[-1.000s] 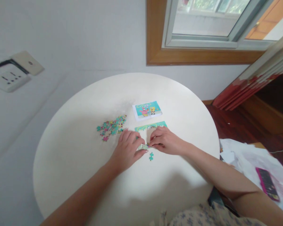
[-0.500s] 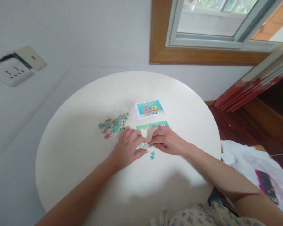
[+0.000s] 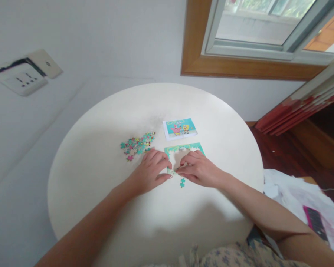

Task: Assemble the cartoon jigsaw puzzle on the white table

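Observation:
A partly assembled jigsaw puzzle (image 3: 168, 150) lies on the table; its teal top border and a pale lower-left corner show between my hands. My left hand (image 3: 152, 168) rests at its left edge, thumb and fingers apart, touching the corner. Over the lower part, my right hand (image 3: 196, 169) pinches a small puzzle piece against the bottom edge; the fingers mostly hide that piece. A loose teal puzzle piece (image 3: 182, 182) lies just below the right hand. Beyond my left hand is a pile of mixed puzzle pieces (image 3: 137, 145). A reference picture card (image 3: 180, 128) with two cartoon figures lies behind the puzzle.
The round white table (image 3: 100, 207) stands against the wall, below a wood-framed window (image 3: 239, 66). A wall socket (image 3: 23, 78) is at the left. To the right, a pink-edged phone (image 3: 316, 222) lies on white sheets (image 3: 284, 191), near a red and white curtain (image 3: 289, 111).
The view has shifted slightly, so everything sits a little further right. My right fingers have moved slightly leftward toward the puzzle's lower-left corner, closer to my left thumb.

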### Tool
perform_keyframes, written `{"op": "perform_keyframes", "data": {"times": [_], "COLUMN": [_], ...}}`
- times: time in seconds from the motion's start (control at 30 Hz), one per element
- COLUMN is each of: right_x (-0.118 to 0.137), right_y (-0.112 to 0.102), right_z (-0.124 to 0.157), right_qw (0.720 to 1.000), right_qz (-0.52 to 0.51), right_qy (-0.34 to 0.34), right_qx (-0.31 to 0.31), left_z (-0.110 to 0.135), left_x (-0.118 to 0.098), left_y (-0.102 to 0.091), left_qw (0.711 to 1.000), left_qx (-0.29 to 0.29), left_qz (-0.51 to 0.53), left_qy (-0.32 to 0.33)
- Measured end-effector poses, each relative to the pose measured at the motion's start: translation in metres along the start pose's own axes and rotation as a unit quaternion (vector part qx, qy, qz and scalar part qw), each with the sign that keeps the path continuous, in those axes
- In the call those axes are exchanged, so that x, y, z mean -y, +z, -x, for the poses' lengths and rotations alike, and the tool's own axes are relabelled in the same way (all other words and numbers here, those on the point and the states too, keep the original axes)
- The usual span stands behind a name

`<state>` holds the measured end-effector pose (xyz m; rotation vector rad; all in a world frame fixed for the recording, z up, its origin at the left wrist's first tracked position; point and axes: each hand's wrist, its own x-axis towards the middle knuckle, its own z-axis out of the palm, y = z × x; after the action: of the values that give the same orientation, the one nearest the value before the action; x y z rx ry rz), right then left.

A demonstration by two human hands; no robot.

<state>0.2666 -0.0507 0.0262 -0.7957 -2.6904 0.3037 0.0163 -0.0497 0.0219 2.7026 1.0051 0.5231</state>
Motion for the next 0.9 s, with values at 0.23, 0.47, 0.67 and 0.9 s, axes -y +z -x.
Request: {"op": "perform_keyframes", "data": {"times": [0.23,0.47,0.67,0.9], "right_x": [0.002,0.005,0.006,0.005], "right_y": [0.007,0.012,0.013,0.015], "right_z": [-0.001,-0.004,-0.004,-0.004], "right_qw": [1.000,0.999,0.998,0.998], "right_qz": [0.015,0.016,0.018,0.007], "right_qy": [0.023,0.043,0.049,0.052], "right_qx": [-0.012,-0.019,-0.019,-0.033], "left_z": [0.000,0.002,0.001,0.001], "left_x": [0.000,0.003,0.003,0.003], "left_y": [-0.002,-0.004,-0.005,-0.004], "left_qw": [1.000,1.000,0.999,0.999], "left_qx": [0.004,0.011,0.021,0.026], "left_qz": [0.009,0.008,0.008,0.017], "left_qy": [0.003,-0.028,-0.041,-0.043]}}
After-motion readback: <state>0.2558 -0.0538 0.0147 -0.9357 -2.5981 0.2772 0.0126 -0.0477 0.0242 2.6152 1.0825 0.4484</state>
